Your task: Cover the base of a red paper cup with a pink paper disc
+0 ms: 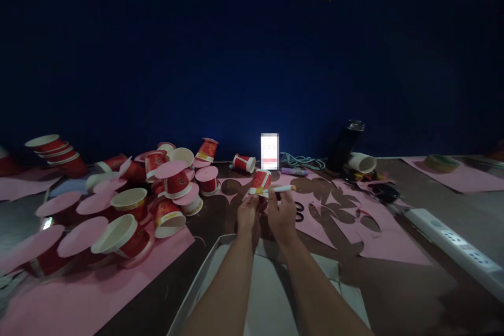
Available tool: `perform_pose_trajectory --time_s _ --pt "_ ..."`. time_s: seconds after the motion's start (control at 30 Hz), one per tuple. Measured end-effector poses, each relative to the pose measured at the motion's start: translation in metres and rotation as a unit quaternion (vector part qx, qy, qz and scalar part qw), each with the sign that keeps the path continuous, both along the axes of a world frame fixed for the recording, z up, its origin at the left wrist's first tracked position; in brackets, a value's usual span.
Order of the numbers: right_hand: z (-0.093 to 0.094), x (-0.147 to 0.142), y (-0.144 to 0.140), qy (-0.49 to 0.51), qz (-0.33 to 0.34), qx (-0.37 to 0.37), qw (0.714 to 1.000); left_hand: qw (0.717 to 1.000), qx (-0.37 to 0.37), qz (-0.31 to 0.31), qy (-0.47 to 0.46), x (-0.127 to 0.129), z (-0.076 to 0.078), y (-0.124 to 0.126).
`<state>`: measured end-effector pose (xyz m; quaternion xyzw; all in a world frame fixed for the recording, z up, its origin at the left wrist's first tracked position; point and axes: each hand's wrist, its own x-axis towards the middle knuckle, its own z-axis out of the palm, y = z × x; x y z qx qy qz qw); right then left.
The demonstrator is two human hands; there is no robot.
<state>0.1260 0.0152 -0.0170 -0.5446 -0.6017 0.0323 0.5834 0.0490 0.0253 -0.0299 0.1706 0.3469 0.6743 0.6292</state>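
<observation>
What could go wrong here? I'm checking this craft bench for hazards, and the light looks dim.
1. The left hand holds a red paper cup while the right hand holds a white stick-shaped tool against it; in this dimness the tip could slip onto fingers.
2. The loose pile of cups beside the hands could be knocked over.
3. The power strip lies near pink paper scraps.

The scene is dim and bluish. A small bright screen [270, 151] at the wall glares white, the corners darken, and the edges stretch and blur.
</observation>
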Motion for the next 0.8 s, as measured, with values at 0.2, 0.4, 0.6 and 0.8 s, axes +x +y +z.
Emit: perform_pose_trajectory --time_s 0.2,0.4,0.6,0.8 --pt "-0.0003 0.0009 0.0002 -0.009 -0.01 -0.011 1.0 1.0 -0.004 0.014 -0.018 -0.0006 -0.001 0.001" --pt "0.0004 0.0008 0.0 -0.011 -0.005 -0.013 1.0 1.0 -0.004 0.01 -0.016 -0.0014 -0.0018 0.0027" --pt "0.0012 -0.0003 -0.0004 -0.018 -0.011 -0.019 1.0 0.999 -0.012 0.018 -0.033 -0.0014 0.0017 0.0012" --pt "0.0015 0.0011 -0.0003 -0.015 -0.014 0.0 1.0 0.999 -0.007 0.015 -0.033 -0.0018 0.0012 -0.0007"
